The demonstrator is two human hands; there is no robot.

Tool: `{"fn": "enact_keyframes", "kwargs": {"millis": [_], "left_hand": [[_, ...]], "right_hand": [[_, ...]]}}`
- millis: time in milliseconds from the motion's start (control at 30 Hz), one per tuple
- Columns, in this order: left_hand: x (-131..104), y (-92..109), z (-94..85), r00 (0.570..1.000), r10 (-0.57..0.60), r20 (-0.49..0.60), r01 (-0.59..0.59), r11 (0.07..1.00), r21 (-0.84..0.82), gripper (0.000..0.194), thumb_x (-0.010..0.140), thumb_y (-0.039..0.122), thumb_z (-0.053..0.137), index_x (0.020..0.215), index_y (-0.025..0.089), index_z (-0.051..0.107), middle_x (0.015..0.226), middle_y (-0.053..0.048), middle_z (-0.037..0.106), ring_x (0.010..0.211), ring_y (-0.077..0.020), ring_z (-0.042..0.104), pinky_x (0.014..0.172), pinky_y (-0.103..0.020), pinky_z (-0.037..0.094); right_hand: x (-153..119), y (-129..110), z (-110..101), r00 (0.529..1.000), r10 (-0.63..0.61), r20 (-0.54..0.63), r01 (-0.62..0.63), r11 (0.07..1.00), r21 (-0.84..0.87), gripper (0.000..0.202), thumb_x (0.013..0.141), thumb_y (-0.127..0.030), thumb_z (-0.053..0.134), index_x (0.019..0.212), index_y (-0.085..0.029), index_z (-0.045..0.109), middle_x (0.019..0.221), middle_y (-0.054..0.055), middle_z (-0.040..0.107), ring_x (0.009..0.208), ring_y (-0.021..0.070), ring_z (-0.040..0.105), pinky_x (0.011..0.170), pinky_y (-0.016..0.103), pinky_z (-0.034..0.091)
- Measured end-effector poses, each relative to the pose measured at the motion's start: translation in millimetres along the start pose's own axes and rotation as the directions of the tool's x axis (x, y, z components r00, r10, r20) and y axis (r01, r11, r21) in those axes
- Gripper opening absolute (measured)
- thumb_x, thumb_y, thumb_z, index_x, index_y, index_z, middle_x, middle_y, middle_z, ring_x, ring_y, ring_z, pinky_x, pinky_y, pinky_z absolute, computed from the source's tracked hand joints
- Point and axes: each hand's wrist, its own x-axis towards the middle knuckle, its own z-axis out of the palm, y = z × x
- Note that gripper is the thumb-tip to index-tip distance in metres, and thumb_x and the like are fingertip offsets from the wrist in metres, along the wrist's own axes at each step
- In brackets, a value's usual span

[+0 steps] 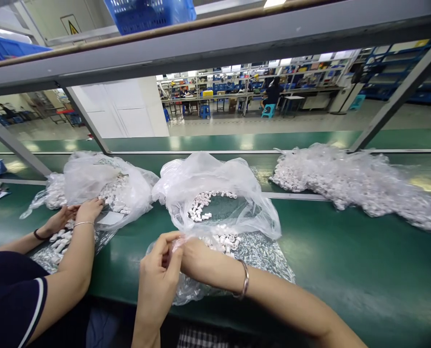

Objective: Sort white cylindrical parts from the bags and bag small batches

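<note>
My left hand [161, 270] is closed, its thumb and fingers pinching a small bit of clear, pinkish plastic [178, 242]. Against it my right hand [199, 258] bends in from the right; its fingers are curled in and largely hidden, so what they hold does not show. Just beyond my hands, small white ring-like parts [228, 240] lie at the mouth of a large clear plastic bag [215, 169]. More white parts [200, 208] rest inside it. Under my wrists spreads a crinkled, shiny clear sheet or stack of bags [262, 251].
At left, a co-worker's hands [90, 210] handle another open bag [88, 174] of white parts. A long filled bag [346, 183] lies at right on the green table [346, 270]. Overhead runs a grey shelf beam [215, 41] carrying a blue basket [150, 14]; slanted posts [400, 94] support it.
</note>
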Motion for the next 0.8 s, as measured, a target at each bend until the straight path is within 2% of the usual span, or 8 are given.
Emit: {"fn": "enact_keyframes", "kwargs": {"millis": [67,167,267,367,500,633,700,800], "left_hand": [[2,-6,-3.2,0.998,-0.025,-0.056,0.024,1.000,-0.020,0.028,0.089,0.043,0.058,0.105,0.021,0.065,0.077,-0.001,0.063,0.065,-0.0132,0.056,0.057,-0.020,0.044],[6,-18,-8.0,0.991,-0.103,-0.091,0.091,0.987,-0.134,0.033,0.087,0.048,0.060,0.104,0.020,0.064,0.061,0.002,0.051,0.052,-0.0103,0.043,0.046,-0.019,0.034],[7,-25,-9.5,0.980,-0.168,-0.107,0.144,0.968,-0.208,0.037,0.086,0.052,0.062,0.103,0.020,0.064,0.058,0.003,0.046,0.050,-0.0093,0.038,0.043,-0.018,0.031],[7,-24,-7.5,0.975,-0.185,-0.126,0.154,0.963,-0.221,0.041,0.083,0.055,0.063,0.101,0.019,0.065,0.056,0.003,0.046,0.048,-0.0094,0.037,0.041,-0.018,0.030],[5,-14,-3.7,0.970,-0.201,-0.136,0.163,0.955,-0.248,0.040,0.083,0.055,0.063,0.098,0.018,0.065,0.056,0.003,0.046,0.049,-0.0088,0.037,0.043,-0.018,0.030],[2,-6,-1.5,0.958,-0.237,-0.164,0.189,0.946,-0.262,0.040,0.083,0.055,0.064,0.098,0.017,0.065,0.056,0.003,0.044,0.049,-0.0088,0.036,0.044,-0.018,0.029],[2,-6,-0.7,0.955,-0.248,-0.163,0.197,0.941,-0.277,0.040,0.083,0.055,0.064,0.098,0.017,0.065,0.055,0.003,0.043,0.049,-0.0089,0.036,0.043,-0.019,0.029],[3,-12,0.3,0.957,-0.252,-0.145,0.201,0.934,-0.296,0.041,0.083,0.055,0.064,0.098,0.017,0.065,0.056,0.003,0.044,0.048,-0.0086,0.036,0.042,-0.018,0.028]], "right_hand": [[2,4,-10,0.999,0.001,-0.043,0.004,0.994,0.109,0.027,0.095,-0.018,0.037,0.106,-0.013,0.061,0.107,0.005,0.064,0.096,0.0084,0.057,0.081,0.021,0.045],[-29,13,-40,0.976,0.196,-0.099,-0.149,0.921,0.359,0.034,0.095,-0.039,0.042,0.114,-0.018,0.060,0.107,0.003,0.064,0.095,0.0061,0.057,0.083,0.020,0.048],[-81,33,-54,0.858,0.512,-0.040,-0.419,0.743,0.523,0.040,0.095,-0.046,0.037,0.103,-0.017,0.064,0.093,0.003,0.064,0.076,0.0034,0.055,0.065,0.016,0.043],[-127,58,-31,0.725,0.688,0.038,-0.647,0.661,0.379,0.038,0.095,-0.046,0.038,0.098,-0.017,0.063,0.093,0.005,0.063,0.073,0.0046,0.052,0.063,0.018,0.038],[-159,79,17,0.726,0.685,0.060,-0.685,0.714,0.147,0.032,0.095,-0.036,0.038,0.112,-0.022,0.061,0.113,0.007,0.058,0.085,0.0079,0.052,0.071,0.020,0.040],[-169,85,30,0.703,0.706,0.087,-0.706,0.678,0.206,0.032,0.094,-0.041,0.039,0.110,-0.021,0.059,0.110,0.006,0.057,0.093,0.0101,0.052,0.080,0.023,0.043],[-171,84,24,0.632,0.757,0.168,-0.746,0.535,0.398,0.039,0.092,-0.051,0.041,0.102,-0.018,0.057,0.098,0.005,0.059,0.082,0.0074,0.051,0.074,0.022,0.043],[-173,81,13,0.561,0.734,0.382,-0.658,0.115,0.744,0.048,0.088,-0.062,0.042,0.095,-0.015,0.048,0.095,0.005,0.058,0.079,0.0065,0.054,0.069,0.021,0.047]]}}
